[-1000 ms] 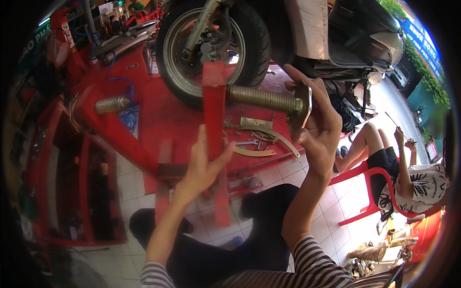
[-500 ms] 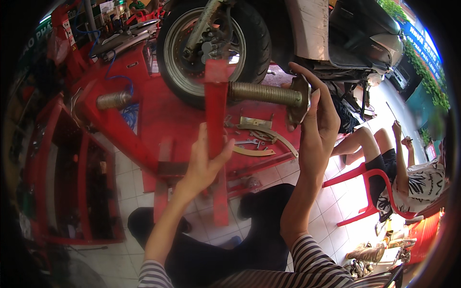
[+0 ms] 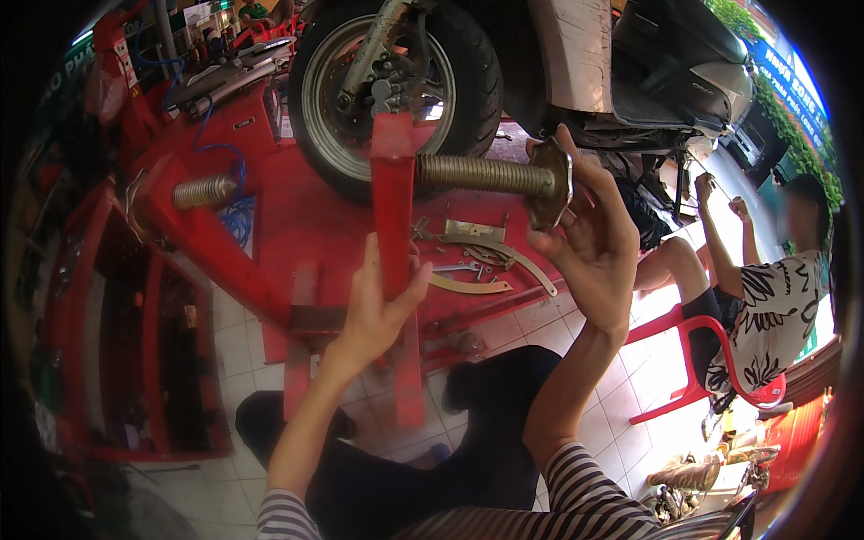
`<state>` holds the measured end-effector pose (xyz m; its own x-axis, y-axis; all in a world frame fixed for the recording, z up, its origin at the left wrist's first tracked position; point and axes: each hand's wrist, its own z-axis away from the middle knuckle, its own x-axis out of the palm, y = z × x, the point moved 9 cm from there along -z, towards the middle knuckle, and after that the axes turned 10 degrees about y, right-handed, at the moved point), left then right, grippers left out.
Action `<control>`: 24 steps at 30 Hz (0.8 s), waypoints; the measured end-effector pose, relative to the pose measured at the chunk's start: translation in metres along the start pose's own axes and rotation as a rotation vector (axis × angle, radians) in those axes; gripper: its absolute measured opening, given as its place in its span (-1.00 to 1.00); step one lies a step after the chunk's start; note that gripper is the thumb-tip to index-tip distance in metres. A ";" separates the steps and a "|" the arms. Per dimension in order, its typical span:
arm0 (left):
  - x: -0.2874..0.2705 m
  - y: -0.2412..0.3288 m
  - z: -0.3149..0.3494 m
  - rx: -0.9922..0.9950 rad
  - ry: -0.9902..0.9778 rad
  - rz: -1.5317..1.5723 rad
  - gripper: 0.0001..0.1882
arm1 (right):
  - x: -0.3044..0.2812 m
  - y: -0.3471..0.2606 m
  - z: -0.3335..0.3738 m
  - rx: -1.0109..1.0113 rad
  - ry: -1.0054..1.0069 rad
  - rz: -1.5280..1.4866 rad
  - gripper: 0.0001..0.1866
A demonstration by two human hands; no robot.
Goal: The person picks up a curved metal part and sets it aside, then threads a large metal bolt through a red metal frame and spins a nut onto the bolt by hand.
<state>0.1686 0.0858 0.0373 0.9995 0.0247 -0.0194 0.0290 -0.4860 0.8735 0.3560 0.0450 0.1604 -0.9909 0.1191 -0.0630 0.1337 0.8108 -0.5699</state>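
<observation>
A red metal stand [image 3: 393, 207] rises in front of me, with two angled arms. My left hand [image 3: 382, 310] is wrapped around its right upright, thumb on the near right side. A thick threaded screw rod [image 3: 486, 173] runs sideways from the top of that upright to a scalloped metal hand knob [image 3: 551, 184]. My right hand [image 3: 598, 229] grips the knob's rim from the right, fingertips near the top edge and thumb below it; some fingers are partly hidden. A second threaded rod [image 3: 205, 191] with a pointed tip sits on the stand's left arm.
Behind the stand, a scooter's front wheel [image 3: 310, 108] rests on a red platform [image 3: 297, 207]. Curved metal strips [image 3: 504, 252], a wrench [image 3: 461, 267] and small parts lie there. A red shelf unit [image 3: 157, 351] is at left. Someone sits on a red chair [image 3: 688, 351] at right.
My right hand has turned at the knob, its thumb going from the knob's face to below it. The left hand keeps its hold. At right, the seated person's upper body and hands have shifted.
</observation>
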 end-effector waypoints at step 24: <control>0.001 0.002 0.001 0.047 -0.020 -0.009 -0.67 | 0.000 0.008 0.003 0.209 0.261 -0.320 -0.49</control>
<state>0.1699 0.0843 0.0388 0.9992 0.0123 -0.0367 0.0377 -0.5267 0.8492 0.3574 0.0502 0.1533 -0.9406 0.0435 0.3367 -0.2114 0.7008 -0.6813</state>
